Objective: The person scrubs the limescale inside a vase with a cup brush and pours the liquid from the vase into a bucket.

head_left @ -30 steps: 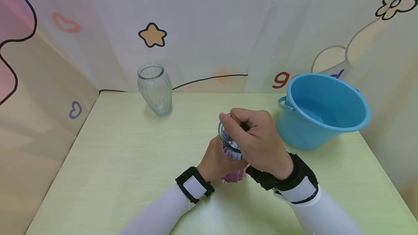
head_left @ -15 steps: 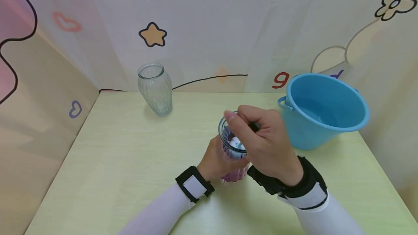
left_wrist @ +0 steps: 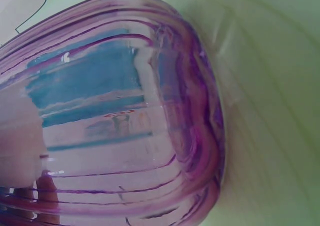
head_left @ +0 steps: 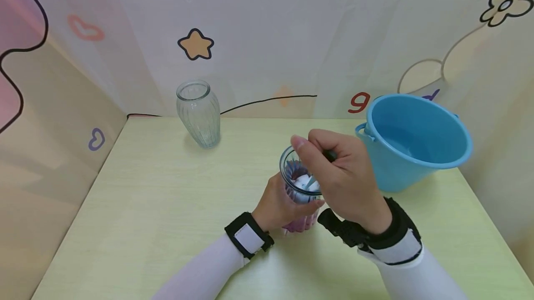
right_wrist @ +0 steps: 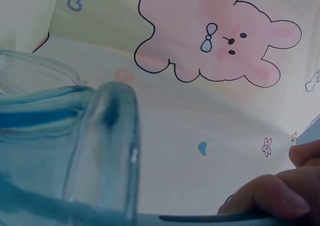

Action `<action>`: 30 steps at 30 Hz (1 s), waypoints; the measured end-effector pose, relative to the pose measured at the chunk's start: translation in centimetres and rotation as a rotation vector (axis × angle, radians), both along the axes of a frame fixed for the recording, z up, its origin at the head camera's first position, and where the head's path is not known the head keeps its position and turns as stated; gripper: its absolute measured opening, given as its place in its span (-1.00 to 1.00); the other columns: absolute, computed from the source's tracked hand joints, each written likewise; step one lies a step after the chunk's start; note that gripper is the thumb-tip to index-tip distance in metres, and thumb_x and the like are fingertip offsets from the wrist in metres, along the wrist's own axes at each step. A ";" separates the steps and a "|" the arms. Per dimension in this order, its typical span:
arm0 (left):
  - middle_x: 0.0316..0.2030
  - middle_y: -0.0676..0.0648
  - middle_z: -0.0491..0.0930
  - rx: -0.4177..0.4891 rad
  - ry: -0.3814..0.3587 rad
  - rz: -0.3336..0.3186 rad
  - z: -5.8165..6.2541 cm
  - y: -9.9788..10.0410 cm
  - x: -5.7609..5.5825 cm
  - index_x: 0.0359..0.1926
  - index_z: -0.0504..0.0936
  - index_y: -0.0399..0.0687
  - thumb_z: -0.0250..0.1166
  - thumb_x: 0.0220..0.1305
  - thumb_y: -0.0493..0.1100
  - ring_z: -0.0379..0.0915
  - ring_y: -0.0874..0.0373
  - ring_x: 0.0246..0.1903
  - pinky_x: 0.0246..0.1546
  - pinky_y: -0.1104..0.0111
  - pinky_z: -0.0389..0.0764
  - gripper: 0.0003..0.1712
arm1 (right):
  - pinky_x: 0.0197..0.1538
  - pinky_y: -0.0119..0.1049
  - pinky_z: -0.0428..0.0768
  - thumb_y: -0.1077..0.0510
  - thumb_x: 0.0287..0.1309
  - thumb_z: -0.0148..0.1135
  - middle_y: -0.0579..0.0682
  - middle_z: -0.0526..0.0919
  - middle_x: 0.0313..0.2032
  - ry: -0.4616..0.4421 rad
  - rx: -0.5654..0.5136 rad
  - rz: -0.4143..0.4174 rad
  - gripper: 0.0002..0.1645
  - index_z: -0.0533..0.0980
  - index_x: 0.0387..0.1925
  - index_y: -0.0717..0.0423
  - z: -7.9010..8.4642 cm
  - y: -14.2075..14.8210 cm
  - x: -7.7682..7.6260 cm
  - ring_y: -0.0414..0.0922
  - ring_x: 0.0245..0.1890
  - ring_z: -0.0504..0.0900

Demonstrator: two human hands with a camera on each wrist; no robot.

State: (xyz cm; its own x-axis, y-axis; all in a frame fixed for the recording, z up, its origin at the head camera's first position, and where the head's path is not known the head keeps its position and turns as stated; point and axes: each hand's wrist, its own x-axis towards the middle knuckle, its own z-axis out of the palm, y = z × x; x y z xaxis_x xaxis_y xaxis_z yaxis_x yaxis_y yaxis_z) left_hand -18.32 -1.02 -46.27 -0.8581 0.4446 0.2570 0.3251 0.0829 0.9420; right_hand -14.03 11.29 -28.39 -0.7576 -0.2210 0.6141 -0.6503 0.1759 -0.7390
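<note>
Vase in hand (head_left: 297, 194): just right of centre of the frame, mouth facing up; bluish around the rim, pinkish-purple near the base. The middle is mostly covered by fingers.
Left hand (head_left: 277, 205): wrapped round the vase body from the left, thumb across the front. Far-side fingers are hidden, so can't tell how they sit.
Right hand (head_left: 346, 179): curled tight around a dark handle (head_left: 329, 155), right above the vase mouth. Only a bit of that handle pokes out of the fist.
Inside the glass: something white (head_left: 303, 182) with a light-blue stick (head_left: 310, 181) beside it, half blocked by the rim and hand. Honestly can't tell what either is.
Wrist cams: left one is a blurry purple close-up with blue showing through the glass; right one has the rim cut off at left, fingers at lower right.
Clear vase (head_left: 199, 117): upper left of centre, on the table (head_left: 167, 207), fully visible.
Blue bucket (head_left: 392, 165): right side, near the right hand, lower left edge partly covered by it.
Writing: red "9"-looking character (head_left: 359, 102) on the backdrop (head_left: 267, 45); purple stroke (head_left: 431, 94) mostly behind the bucket, can't read it.
</note>
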 end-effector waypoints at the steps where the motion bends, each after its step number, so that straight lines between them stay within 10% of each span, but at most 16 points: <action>1: 0.15 0.01 0.64 0.000 0.001 0.000 0.0 0.0 0.0 0.36 0.31 0.11 0.61 0.08 -0.08 0.62 0.20 0.08 0.13 0.38 0.67 -0.11 | -0.67 -0.25 0.11 0.41 0.34 0.11 -0.05 0.12 -0.73 -0.006 0.007 -0.006 -0.45 0.21 -0.74 0.08 0.0 0.0 -0.1 -0.21 -0.68 0.18; 30: 0.00 -0.06 0.68 0.063 -0.043 -0.072 -0.1 -0.4 0.0 0.23 0.39 0.04 0.55 0.12 -0.20 0.65 0.24 -0.11 0.04 0.34 0.72 -0.29 | -0.58 -0.30 0.26 0.17 0.50 0.14 -0.05 0.17 -0.69 -0.297 0.113 -0.024 -0.44 0.29 -0.70 0.09 -2.7 0.0 -1.6 -0.08 -0.57 0.34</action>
